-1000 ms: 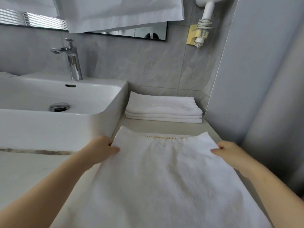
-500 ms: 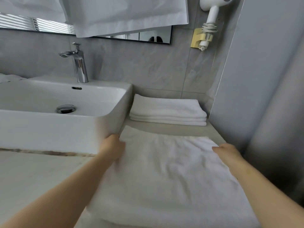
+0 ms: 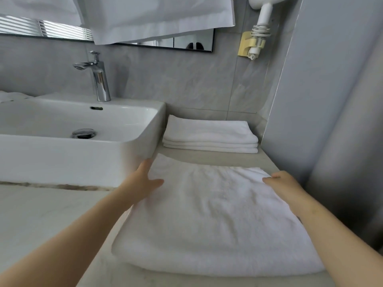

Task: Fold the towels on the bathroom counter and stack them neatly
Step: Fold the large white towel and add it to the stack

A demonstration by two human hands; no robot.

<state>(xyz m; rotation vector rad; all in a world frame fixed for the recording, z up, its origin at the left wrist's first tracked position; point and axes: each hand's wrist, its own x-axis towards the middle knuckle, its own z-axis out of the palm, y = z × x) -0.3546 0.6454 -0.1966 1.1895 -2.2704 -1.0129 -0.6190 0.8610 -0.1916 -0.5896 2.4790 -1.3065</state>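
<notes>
The bench [image 3: 211, 158] runs from the lower left of the frame to the corner at the right, and one white basin [image 3: 78, 141] fills its left half. In the lower centre lies the towel [image 3: 211, 216] being folded, doubled over with its rounded fold toward the bottom edge. Beyond it, at centre right against the wall, sits one stack of folded towels [image 3: 209, 135]; three layers show at its front edge, though whether these are three towels or fewer cannot be told. One tap [image 3: 99, 79] stands at upper left and one hair dryer [image 3: 261, 23] hangs at upper right.

The left hand [image 3: 145, 179] rests flat on the towel's far left corner, fingers spread wide and holding nothing. The right hand [image 3: 281, 183] lies on the far right edge; its fingers curl down at the hem, and whether they pinch cloth cannot be told.

The main risk is likely a skewed fold: the far left corner reaches higher than the right, so the layers may sit uneven. The near fold also lies close to the bench's front edge, where a tug could slide the towel off.
</notes>
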